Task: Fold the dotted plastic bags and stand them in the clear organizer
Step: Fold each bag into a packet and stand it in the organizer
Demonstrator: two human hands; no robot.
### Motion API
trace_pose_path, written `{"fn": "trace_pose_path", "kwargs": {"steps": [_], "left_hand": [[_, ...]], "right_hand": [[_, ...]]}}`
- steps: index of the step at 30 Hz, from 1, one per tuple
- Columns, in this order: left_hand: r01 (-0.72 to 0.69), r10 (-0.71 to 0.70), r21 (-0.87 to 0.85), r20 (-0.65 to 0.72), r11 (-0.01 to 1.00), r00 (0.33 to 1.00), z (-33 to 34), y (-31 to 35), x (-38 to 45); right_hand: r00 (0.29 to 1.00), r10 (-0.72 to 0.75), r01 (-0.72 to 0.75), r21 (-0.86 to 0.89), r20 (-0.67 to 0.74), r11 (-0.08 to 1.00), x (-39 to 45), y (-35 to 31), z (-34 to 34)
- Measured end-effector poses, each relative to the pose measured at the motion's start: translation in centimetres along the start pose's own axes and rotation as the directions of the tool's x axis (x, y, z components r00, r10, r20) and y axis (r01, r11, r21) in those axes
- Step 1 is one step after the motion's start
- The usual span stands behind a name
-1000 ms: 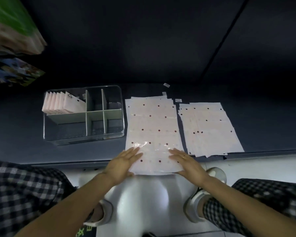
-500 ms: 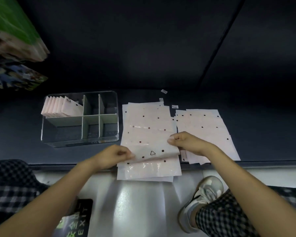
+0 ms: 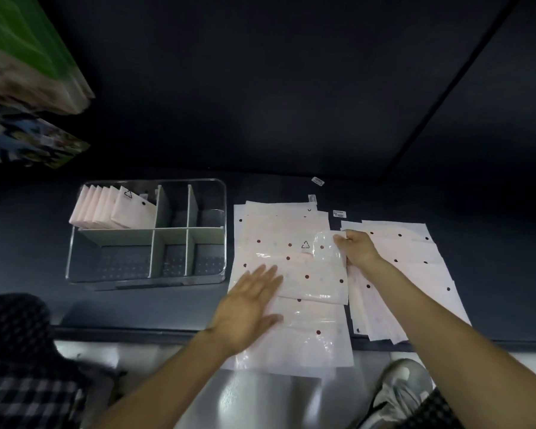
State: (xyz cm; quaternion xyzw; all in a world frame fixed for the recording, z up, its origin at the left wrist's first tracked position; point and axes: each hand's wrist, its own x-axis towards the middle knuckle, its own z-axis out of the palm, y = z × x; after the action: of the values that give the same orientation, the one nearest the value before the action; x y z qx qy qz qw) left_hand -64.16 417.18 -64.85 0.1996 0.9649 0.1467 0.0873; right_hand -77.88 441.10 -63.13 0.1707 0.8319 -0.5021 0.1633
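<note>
Head view: the left hand (image 3: 248,308) lies flat, fingers straight, pressing the top bag (image 3: 304,270) onto the stack (image 3: 294,345) beneath them. The right hand (image 3: 358,249) pinches the bag's far right corner, curling it over. To fold well, I'd keep the left palm anchoring, draw the corner leftward and square the edges before creasing. The organizer (image 3: 223,218), left of the left fingertips, already holds folded bags (image 3: 112,209).

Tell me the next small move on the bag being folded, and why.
Probably bring the right hand leftward, carrying the edge it pinches across the top bag, then press it flat. That edge is lifted and curled over, the fold is unfinished, and the left hand lies flat on the bag's left side, steadying it.
</note>
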Motion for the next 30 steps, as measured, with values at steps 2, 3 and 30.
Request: {"fn": "trace_pose_path", "kwargs": {"steps": [2, 3, 30], "left_hand": [[-0.012, 0.007, 0.055, 0.092, 0.998, 0.996, 1.4, -0.3, 0.1], [-0.015, 0.005, 0.078, 0.128, 0.997, 0.992, 1.9, -0.4, 0.1], [0.048, -0.046, -0.086, 0.021, 0.995, 0.999, 0.2, -3.9, -1.6]], "right_hand": [[0.999, 0.008, -0.011, -0.087, -0.04, 0.996, 0.5, 0.2, 0.6], [0.995, -0.013, -0.002, -0.162, -0.094, 0.987, 0.4, 0.2, 0.9], [0.753, -0.584, 0.601, -0.679, 0.304, 0.421, -8.8, 6.1, 3.2]]}}
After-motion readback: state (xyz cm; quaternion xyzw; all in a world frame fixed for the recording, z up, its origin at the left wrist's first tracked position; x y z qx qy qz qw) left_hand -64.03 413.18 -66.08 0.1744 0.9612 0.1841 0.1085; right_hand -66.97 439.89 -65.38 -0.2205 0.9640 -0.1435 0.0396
